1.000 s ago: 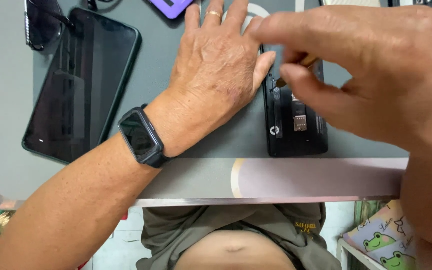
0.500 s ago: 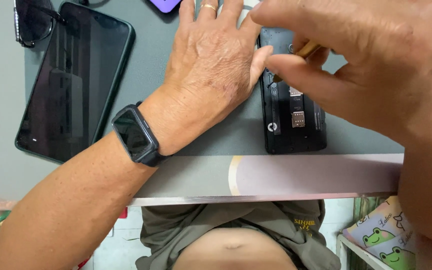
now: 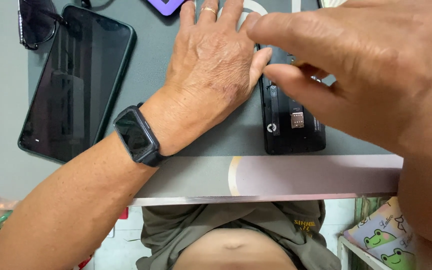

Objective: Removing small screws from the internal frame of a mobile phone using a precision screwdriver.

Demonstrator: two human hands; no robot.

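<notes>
Grey matting covers the table, where a large dark phone lies face up at the left beside sunglasses. Palm down, the left hand, a black watch on its wrist, rests flat with fingers slightly spread, its thumb touching the opened black phone near the front edge. Above that phone the right hand hovers, fingers curved and close together; whether they pinch anything cannot be told.

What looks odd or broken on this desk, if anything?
The small black phone beside the left hand lies with its back cover off, so its inner parts and card slot show. The right hand reaches over it. The large dark smartphone on the left looks whole, its screen dark.
</notes>
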